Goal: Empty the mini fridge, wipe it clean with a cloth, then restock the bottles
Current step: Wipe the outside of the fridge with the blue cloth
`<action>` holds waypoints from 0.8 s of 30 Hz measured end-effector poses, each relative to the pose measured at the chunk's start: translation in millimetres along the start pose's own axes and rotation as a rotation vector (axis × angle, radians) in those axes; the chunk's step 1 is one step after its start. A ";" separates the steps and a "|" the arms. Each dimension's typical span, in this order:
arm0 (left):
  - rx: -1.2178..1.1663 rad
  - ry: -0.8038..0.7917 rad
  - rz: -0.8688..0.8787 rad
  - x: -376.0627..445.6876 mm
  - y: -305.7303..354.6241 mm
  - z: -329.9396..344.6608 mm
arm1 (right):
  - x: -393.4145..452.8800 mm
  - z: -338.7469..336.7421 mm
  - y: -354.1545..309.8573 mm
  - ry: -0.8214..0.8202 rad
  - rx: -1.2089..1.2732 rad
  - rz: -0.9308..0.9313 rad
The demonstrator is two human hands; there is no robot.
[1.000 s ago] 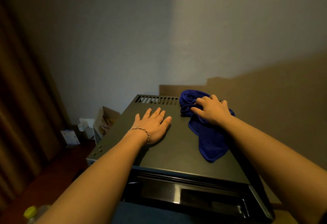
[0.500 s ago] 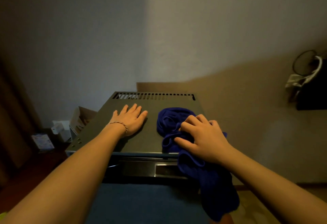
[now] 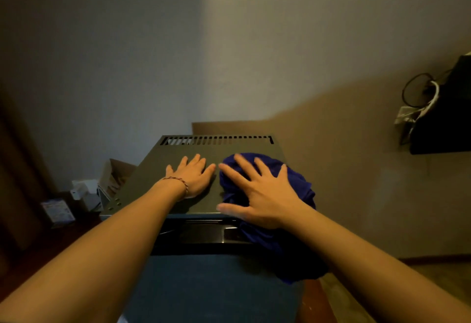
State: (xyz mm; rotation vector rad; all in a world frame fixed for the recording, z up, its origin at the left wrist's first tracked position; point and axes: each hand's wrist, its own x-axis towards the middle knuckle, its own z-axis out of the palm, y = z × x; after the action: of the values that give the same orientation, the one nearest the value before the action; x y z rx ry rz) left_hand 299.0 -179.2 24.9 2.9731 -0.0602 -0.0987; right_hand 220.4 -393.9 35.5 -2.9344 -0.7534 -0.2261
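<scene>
The dark grey mini fridge top (image 3: 216, 149) lies in front of me, with a slotted vent along its back edge. My left hand (image 3: 193, 177) rests flat on it, palm down, with a thin bracelet on the wrist. A dark blue cloth (image 3: 293, 182) is bunched on the right side of the top and hangs down over the front right corner. My right hand (image 3: 262, 195) lies spread on the cloth, fingers apart, pressing it onto the top. The fridge's inside and any bottles are out of sight.
An open cardboard box (image 3: 114, 174), a white adapter (image 3: 81, 190) and a small printed card (image 3: 57, 210) sit low to the left of the fridge. A black object with looped cables (image 3: 433, 108) hangs on the right wall. The fridge backs onto the wall.
My right hand has gone from gripping the cloth to lying flat and spread on it, after dragging it from the back towards the front edge. The left hand stays flat.
</scene>
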 end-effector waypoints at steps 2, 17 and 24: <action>-0.020 0.010 -0.026 5.0 4.4 -2.1 | 9.9 0.5 11.0 -0.111 -0.005 -0.010; -0.040 0.036 -0.136 55.0 126.3 15.9 | 131.6 12.9 151.2 -0.025 0.135 0.107; 0.015 0.027 -0.205 32.3 133.9 17.2 | 155.6 18.9 175.4 0.024 0.244 0.096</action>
State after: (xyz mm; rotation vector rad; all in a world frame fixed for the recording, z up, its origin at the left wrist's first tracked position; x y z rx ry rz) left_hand 325.4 -315.4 28.3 2.9861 0.2482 -0.0833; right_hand 442.5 -471.2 32.2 -2.7225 -0.5892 -0.1492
